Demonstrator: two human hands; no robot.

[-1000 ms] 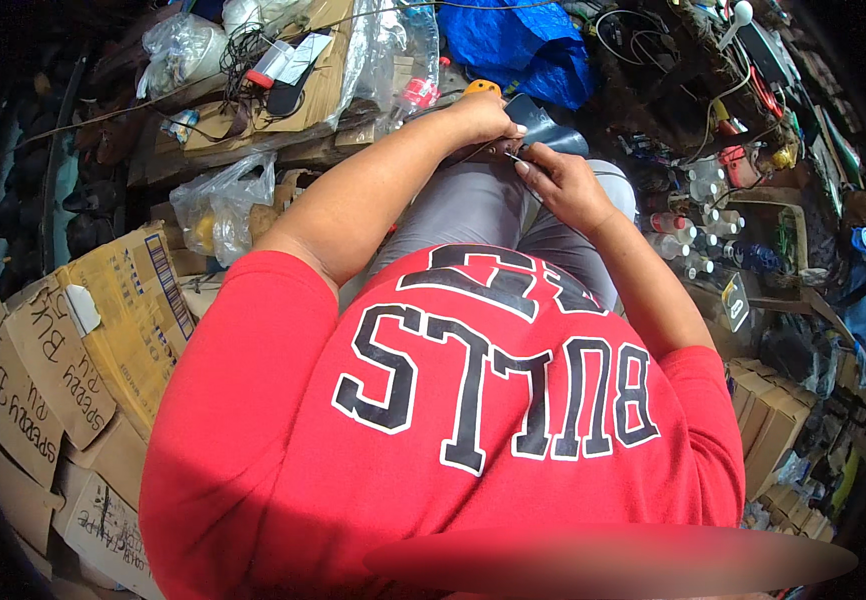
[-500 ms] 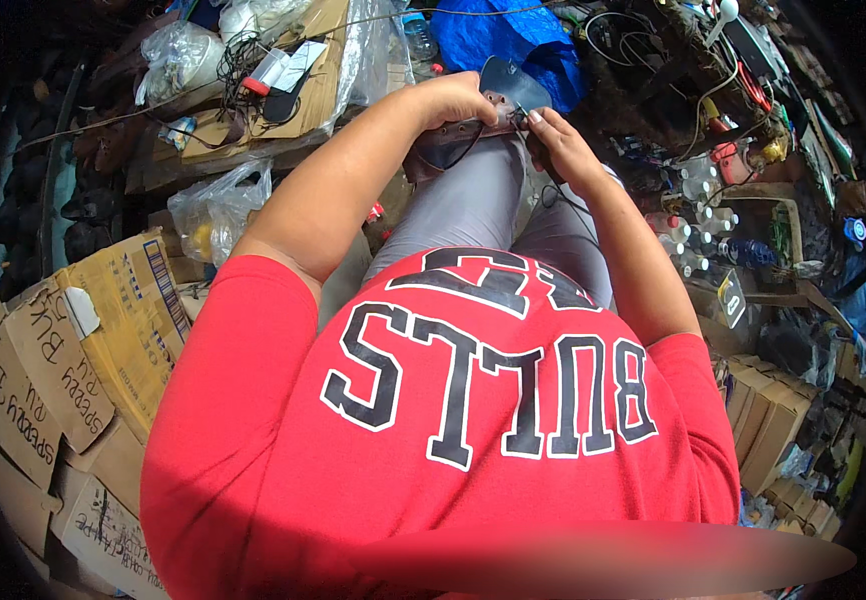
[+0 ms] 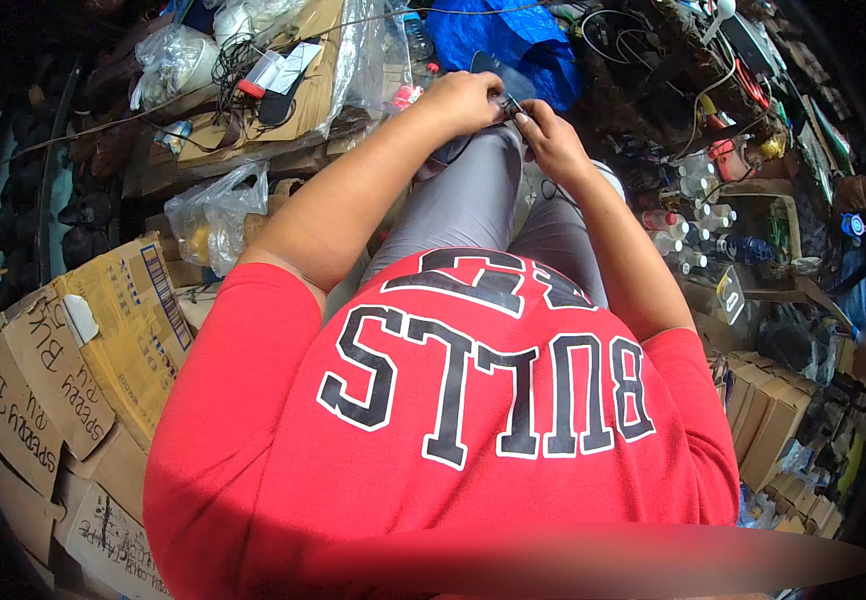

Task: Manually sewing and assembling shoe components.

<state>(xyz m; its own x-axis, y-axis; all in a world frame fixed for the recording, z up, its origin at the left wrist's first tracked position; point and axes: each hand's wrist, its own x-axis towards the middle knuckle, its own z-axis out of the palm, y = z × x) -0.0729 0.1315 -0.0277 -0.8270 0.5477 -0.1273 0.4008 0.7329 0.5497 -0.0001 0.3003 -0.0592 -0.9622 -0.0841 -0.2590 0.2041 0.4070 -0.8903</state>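
Observation:
My left hand (image 3: 463,102) is closed around a dark leather shoe upper (image 3: 488,65) on my knee, its smooth flap sticking up beyond my fingers. Beside it my right hand (image 3: 553,142) pinches a thin black lace (image 3: 550,190), which trails down from the fingers over my other leg. Both hands nearly meet over the leather. Most of the piece, with any eyelets, is hidden behind the left hand, and the lace's tip is too small to make out.
A blue plastic bag (image 3: 513,35) lies beyond my hands. Cardboard (image 3: 308,85) with a knife-like dark item and loose wire is at far left. Clear plastic bottles (image 3: 688,230) crowd the right, and cardboard boxes (image 3: 118,330) are stacked at near left.
My left hand has turned and moved right over the leather, covering the eyelets that showed earlier. My right hand has shifted slightly left and down, with the fingertips nearer the left hand.

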